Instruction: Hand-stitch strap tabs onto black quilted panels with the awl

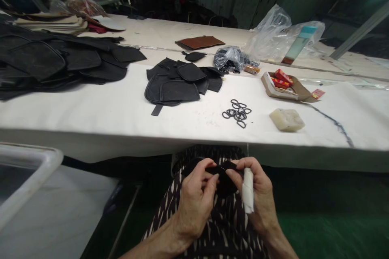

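Both hands are held together over my lap, below the table's front edge. My left hand (196, 198) pinches a small black leather piece (224, 178) with fingers curled. My right hand (258, 194) grips the same piece from the other side; a white wrap covers one of its fingers. On the white table (106, 113) above lie several black metal rings (237, 113) and a stack of cut black leather pieces (179, 83).
A pale wax-like block (286, 119) and an open carton with red boxes (282, 85) sit at the right. Clear plastic bags (273, 36) lie behind. A big heap of black leather (54, 62) fills the left. A white bin (27, 174) stands at lower left.
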`<action>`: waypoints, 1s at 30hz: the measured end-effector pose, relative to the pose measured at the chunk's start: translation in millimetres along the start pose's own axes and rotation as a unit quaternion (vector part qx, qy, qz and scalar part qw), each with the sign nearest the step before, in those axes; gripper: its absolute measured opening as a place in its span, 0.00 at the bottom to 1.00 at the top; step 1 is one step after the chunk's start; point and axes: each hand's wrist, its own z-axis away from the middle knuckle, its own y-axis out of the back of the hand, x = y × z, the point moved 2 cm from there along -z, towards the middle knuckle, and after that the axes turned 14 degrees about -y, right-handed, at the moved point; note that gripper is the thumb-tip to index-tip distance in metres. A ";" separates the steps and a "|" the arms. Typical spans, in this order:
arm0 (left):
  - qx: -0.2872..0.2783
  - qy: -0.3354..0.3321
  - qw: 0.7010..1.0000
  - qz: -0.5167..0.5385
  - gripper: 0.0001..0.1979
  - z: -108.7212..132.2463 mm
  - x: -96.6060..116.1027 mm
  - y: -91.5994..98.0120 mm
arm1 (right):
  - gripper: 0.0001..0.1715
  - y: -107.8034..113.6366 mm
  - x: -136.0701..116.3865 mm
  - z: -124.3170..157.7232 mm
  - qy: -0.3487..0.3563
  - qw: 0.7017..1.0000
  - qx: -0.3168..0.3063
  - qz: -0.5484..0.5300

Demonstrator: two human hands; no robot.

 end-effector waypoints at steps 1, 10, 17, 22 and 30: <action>0.016 -0.010 1.000 -0.014 0.10 -0.2 1.9 4.3 | 0.09 3.3 0.9 -1.3 0.014 1.000 0.005 0.014; -0.193 0.369 0.788 0.452 0.20 -7.5 -11.5 -3.7 | 0.09 17.6 -6.8 9.2 0.304 0.935 -0.097 0.157; -0.061 0.448 0.753 0.478 0.06 -14.2 -14.0 -8.9 | 0.13 7.5 -20.0 29.5 0.522 0.792 -0.086 0.305; -0.060 0.446 0.775 0.444 0.05 -18.0 -7.1 -12.7 | 0.14 3.5 -17.3 35.0 0.574 0.736 -0.109 0.343; -0.043 0.409 0.791 0.452 0.07 -20.5 -8.1 -17.6 | 0.12 16.2 -7.5 30.2 0.550 0.749 -0.116 0.350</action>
